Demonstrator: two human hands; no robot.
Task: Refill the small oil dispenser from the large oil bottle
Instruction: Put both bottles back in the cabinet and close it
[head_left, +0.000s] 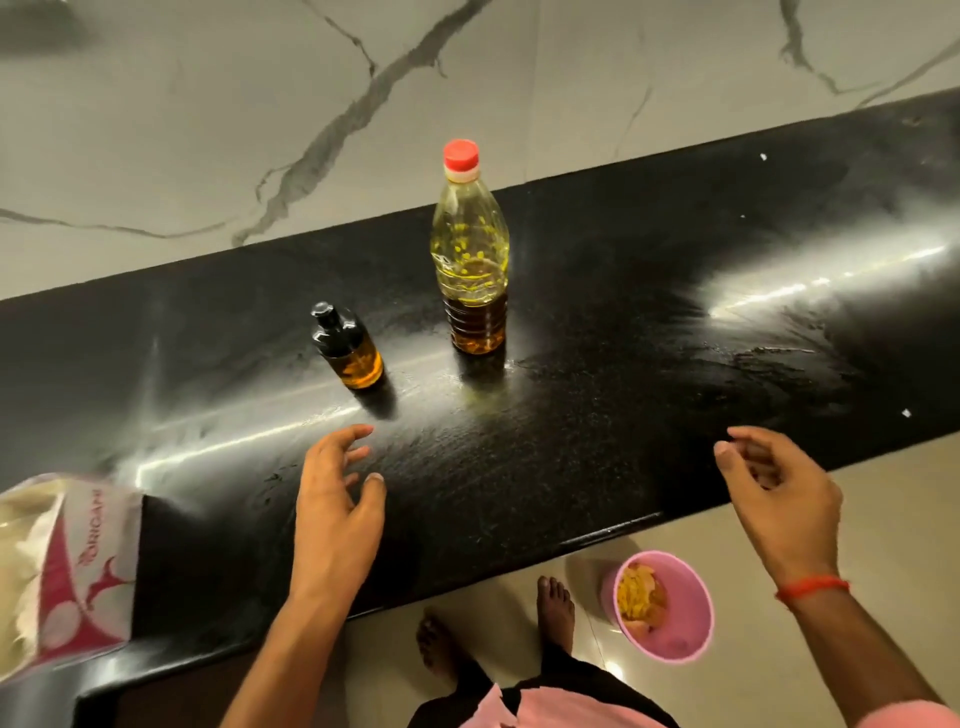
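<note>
I note the dispenser (347, 347) upright at centre-left on the worktop (623, 322), just above my left hand (332, 499), fingers spread, empty. Bottle (470, 249) stands centre; right hand (774, 493), loosely curled and empty, lies farther off.

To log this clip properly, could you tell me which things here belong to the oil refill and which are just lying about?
Job: large oil bottle, small oil dispenser, both capped.
Lying about: printed bag on the counter, pink bowl on the floor.
</note>
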